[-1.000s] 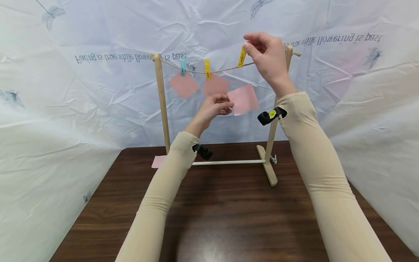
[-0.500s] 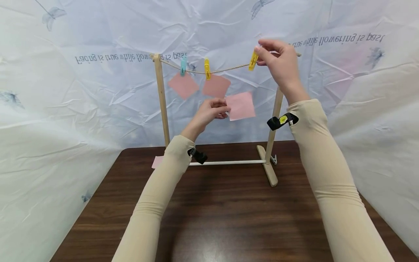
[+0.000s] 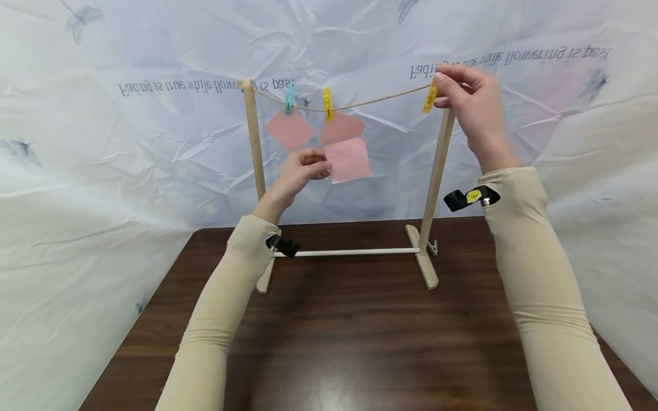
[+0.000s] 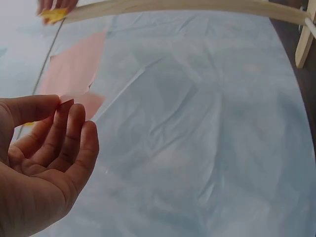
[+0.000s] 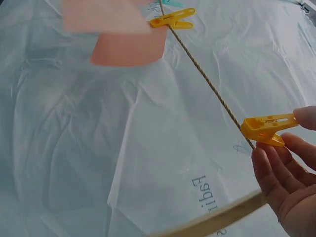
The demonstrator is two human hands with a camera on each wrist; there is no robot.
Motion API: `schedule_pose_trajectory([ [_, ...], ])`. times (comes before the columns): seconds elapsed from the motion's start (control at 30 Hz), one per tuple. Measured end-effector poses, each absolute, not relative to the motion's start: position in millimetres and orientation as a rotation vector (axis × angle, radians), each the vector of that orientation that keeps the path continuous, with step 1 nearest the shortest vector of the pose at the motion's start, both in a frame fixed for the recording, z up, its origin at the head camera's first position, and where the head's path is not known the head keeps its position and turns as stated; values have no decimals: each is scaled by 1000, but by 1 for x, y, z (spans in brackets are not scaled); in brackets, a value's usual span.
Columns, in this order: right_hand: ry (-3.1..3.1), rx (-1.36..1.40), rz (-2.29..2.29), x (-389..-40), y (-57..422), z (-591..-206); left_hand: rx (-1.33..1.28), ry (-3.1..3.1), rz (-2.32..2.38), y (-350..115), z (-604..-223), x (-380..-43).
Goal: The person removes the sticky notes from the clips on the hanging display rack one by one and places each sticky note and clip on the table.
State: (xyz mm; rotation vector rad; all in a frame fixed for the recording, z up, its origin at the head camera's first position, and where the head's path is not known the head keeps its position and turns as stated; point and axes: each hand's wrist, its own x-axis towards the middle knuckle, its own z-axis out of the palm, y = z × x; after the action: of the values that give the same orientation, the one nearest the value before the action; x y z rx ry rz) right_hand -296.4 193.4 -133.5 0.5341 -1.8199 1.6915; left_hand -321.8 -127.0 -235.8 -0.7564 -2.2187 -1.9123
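A square of pink paper [image 3: 350, 161] is pinched at its left edge by my left hand [image 3: 300, 174], just in front of the hanging papers. Between thumb and fingers, my right hand [image 3: 475, 111] grips a yellow clothespin [image 3: 430, 98] near the right end of the rope [image 3: 380, 101]. The right wrist view has that clothespin [image 5: 261, 128] with its nose at the rope. Left of it hang two darker pink papers: one [image 3: 289, 130] under a blue clothespin [image 3: 289, 101], the other [image 3: 339, 128] under a yellow clothespin [image 3: 327, 103], its lower part hidden by the held sheet.
The rope spans a wooden frame with a left post [image 3: 255, 137], a right post [image 3: 437, 177] and a white crossbar [image 3: 354, 252]. A pale clip [image 3: 433, 248] lies by the right foot [image 3: 425, 265]. Printed cloth [image 3: 205, 142] hangs behind the brown table [image 3: 360, 331].
My right hand has moved right along the rope with the yellow clothespin. My left hand has carried the pink paper to the left, now overlapping the second hanging sheet.
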Motion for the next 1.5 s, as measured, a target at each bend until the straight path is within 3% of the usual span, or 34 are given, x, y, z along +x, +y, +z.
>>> schedule_pose_trajectory([
  [0.43, -1705, 409, 1817, -282, 236, -145, -688, -1994, -1945, -206, -223, -293],
  [0.97, -1863, 208, 1748, -275, 275, -181, -557, -1695, -2123, -287, -237, -264],
  [1.5, -2201, 115, 1411, -291, 303, -257, -325, -1818, -2074, -333, -292, -256],
])
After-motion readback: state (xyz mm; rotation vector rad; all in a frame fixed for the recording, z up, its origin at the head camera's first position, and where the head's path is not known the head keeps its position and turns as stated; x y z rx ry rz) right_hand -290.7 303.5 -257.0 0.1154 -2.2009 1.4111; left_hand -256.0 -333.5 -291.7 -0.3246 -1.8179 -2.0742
